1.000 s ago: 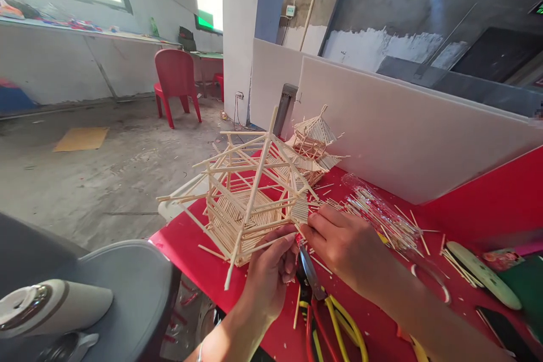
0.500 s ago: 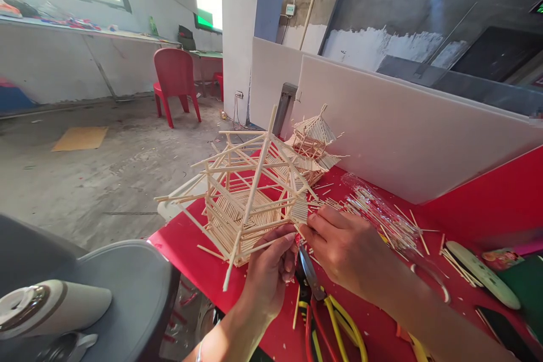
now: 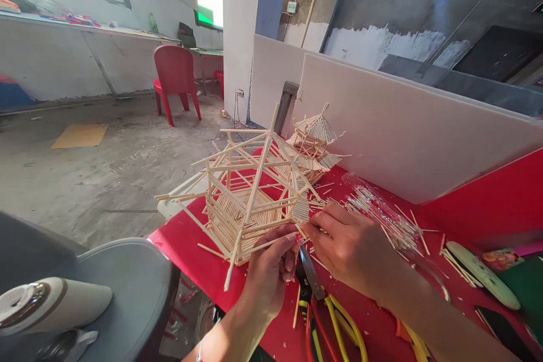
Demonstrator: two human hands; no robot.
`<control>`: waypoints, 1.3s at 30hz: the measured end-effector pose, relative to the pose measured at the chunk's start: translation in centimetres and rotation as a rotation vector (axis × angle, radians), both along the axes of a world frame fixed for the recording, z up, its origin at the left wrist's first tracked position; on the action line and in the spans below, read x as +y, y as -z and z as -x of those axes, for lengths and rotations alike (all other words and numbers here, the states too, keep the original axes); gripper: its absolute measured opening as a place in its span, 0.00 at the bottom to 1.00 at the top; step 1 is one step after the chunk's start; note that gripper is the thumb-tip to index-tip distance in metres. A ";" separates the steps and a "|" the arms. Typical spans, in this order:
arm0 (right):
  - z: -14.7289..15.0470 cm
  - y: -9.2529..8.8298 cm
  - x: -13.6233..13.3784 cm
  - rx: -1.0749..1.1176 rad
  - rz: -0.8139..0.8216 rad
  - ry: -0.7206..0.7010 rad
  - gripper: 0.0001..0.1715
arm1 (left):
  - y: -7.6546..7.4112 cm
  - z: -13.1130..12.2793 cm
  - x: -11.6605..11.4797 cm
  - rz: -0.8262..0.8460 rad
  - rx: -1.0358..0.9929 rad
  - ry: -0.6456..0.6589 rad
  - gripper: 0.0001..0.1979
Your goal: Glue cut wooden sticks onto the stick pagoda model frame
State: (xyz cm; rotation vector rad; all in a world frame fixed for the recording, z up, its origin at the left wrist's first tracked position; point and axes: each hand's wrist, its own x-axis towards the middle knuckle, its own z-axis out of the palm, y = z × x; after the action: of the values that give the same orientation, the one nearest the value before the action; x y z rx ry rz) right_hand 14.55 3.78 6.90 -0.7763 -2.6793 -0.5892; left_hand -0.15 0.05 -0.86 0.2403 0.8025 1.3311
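Observation:
A model frame of thin wooden sticks [image 3: 248,198] lies tilted on the red table [image 3: 487,203]. My left hand [image 3: 267,277] pinches a stick at its near lower corner. My right hand [image 3: 345,246] meets it there, fingertips closed on the same corner of the stick frame. Behind it stands a smaller stick model with a peaked roof [image 3: 316,138]. Red and yellow handled pliers [image 3: 316,300] lie on the table just under both hands.
A clear bag of sticks [image 3: 382,215] lies right of my hands, with loose sticks scattered around. White boards [image 3: 403,130] stand along the table's back. A grey stool with a white bottle [image 3: 46,305] is at lower left. A red chair [image 3: 176,79] stands on the concrete floor.

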 end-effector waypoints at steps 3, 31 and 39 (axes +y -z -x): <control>-0.1 0.0 0.4 0.062 0.007 0.027 0.08 | 0.0 0.0 -0.1 0.012 -0.007 0.005 0.15; -1.8 0.0 -2.4 0.390 0.147 0.096 0.10 | 1.4 -0.1 -0.9 -0.072 0.159 0.054 0.15; -5.6 6.5 -7.7 0.689 0.190 0.473 0.06 | 1.3 -0.5 -0.7 -0.038 0.337 0.042 0.23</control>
State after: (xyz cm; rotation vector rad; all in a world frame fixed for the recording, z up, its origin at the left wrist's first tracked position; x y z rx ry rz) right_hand 20.12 -3.89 0.35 -1.3851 -1.9356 -0.1116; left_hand 0.30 -0.63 -2.19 0.5190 1.0487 1.2836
